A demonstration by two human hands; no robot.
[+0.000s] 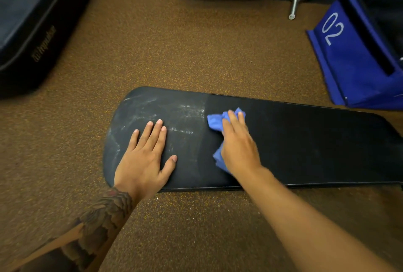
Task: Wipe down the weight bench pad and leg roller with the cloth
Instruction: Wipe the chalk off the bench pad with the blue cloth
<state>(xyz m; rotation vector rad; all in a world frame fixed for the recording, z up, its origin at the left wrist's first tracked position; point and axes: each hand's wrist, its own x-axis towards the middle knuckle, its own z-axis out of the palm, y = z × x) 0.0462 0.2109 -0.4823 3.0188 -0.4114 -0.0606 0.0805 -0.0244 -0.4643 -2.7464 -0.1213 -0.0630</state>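
A brown speckled rubber floor carries the long black vinyl bench pad, whose long axis runs left to right across the view. A dark padded machine sits well beyond the pad's left end. A blue fabric bin marked 02 stands just behind its right half.

The pad's left end is streaked with whitish smears, while its right half looks clean and dark. The left hand lies flat on the smeared end, fingers straight and spread, holding nothing. The right hand sits right on the boundary, fingers lightly bent over a crumpled blue cloth bunched under the palm.

The unwiped patch lies leftward of the cloth, so the coming stroke likely runs along the pad toward the bracing hand, which would need to lift. No leg roller is in view.
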